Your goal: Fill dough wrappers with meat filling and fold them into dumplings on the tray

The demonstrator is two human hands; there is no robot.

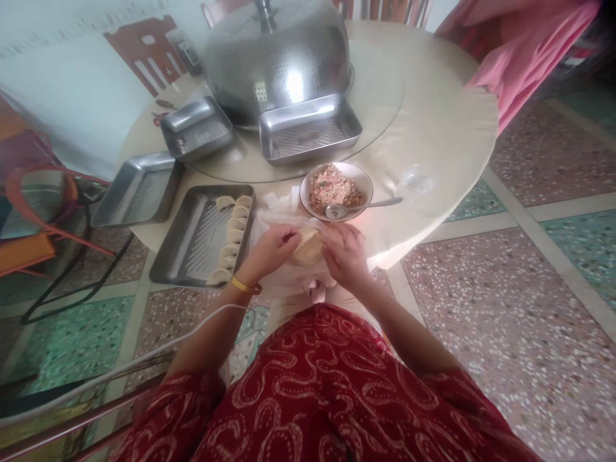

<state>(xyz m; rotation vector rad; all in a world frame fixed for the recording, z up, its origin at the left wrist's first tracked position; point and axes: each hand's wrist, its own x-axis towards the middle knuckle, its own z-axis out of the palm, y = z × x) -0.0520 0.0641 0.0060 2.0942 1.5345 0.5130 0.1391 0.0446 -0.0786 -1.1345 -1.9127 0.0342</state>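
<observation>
A pale round stack of dumpling wrappers (308, 249) lies on a thin white plastic sheet (274, 279) at the table's near edge. My left hand (275, 251), with a yellow band at the wrist, has its thumb and fingers pinched at the left rim of the wrappers. From the other side, the curled fingers of my right hand (345, 251) grip the right edge. Just beyond is a white bowl (369, 185) of minced filling (332, 186), with a metal spoon (339, 210) resting in it. Folded dumplings (231, 236) line the right side of a metal tray (158, 273) to my left.
More metal trays (139, 160) (195, 151) (308, 154) stand at left and behind, near a large perforated metal dome (308, 58) on the glass turntable (385, 122). A clear small dish (418, 179) sits right. A white cable (192, 330) passes my left forearm.
</observation>
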